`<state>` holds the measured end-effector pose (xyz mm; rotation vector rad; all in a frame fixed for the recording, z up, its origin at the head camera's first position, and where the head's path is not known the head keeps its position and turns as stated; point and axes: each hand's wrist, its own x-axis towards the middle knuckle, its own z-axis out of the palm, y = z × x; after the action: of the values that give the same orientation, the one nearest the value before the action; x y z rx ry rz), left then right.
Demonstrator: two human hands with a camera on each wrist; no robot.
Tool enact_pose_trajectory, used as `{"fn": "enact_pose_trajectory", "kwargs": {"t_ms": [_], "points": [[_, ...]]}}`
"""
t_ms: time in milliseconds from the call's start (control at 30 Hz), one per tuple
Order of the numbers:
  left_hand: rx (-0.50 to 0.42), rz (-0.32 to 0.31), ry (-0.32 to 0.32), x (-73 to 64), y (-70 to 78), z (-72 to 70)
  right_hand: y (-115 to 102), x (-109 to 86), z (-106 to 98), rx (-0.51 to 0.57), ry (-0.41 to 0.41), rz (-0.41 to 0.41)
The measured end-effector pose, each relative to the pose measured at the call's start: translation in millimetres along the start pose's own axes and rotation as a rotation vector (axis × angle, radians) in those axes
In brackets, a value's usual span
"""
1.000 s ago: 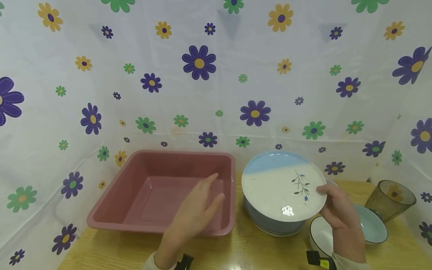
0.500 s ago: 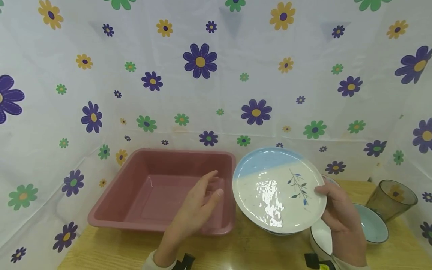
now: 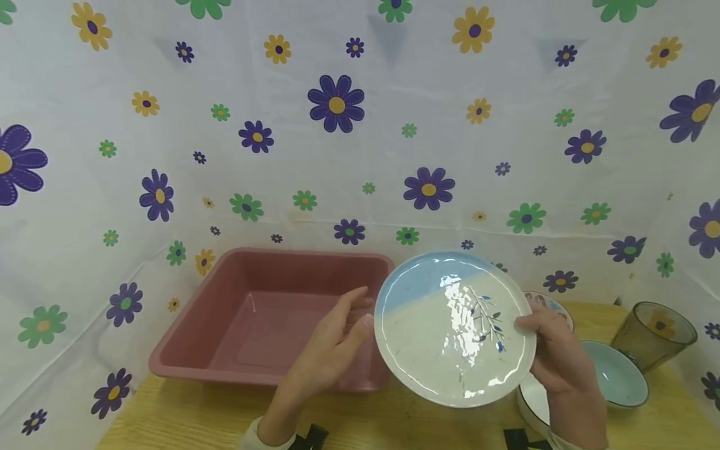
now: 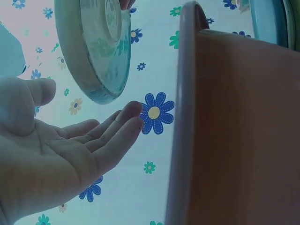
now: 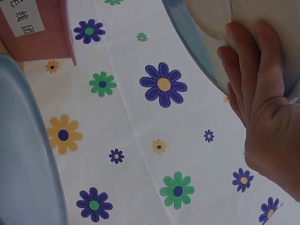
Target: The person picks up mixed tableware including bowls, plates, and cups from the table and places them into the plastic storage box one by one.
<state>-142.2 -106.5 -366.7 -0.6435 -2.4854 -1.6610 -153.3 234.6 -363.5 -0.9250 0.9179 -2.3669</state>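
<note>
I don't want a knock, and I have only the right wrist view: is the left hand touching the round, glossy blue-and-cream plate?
Observer: It doesn't appear to be; the left wrist view shows a gap between the left hand and the round, glossy blue-and-cream plate.
Operator: What is on the plate's upper face?
Observer: A dark, leafy sprig on the cream part.
Operator: And what is to the right of the right hand?
Observer: A brownish, see-through cup beside a round, pale-blue bowl.
</note>
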Motion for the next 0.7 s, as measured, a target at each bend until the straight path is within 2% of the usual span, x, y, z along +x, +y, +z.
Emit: {"fn": "enact_pose_trajectory", "kwargs": {"t_ms": [233, 500, 633, 700], "points": [[-0.101, -0.012, -0.037, 0.7, 6.2, 1.8, -1.8, 1.9, 8.7, -0.023, -0.004, 0.026], [-0.371, -0.103, -0.086, 2.8, 7.9, 17.8, -1.7, 2.6, 12.1, -0.076, -0.004, 0.014], [-0.464, -0.108, -0.064, 1.3, 9.1, 26.0, -1.2, 1.3, 12.4, -0.094, -0.013, 0.035], [-0.478, -0.117, -0.034, 0.3, 10.2, 29.0, -1.1, 0.8, 13.0, -0.106, -0.019, 0.043]]}}
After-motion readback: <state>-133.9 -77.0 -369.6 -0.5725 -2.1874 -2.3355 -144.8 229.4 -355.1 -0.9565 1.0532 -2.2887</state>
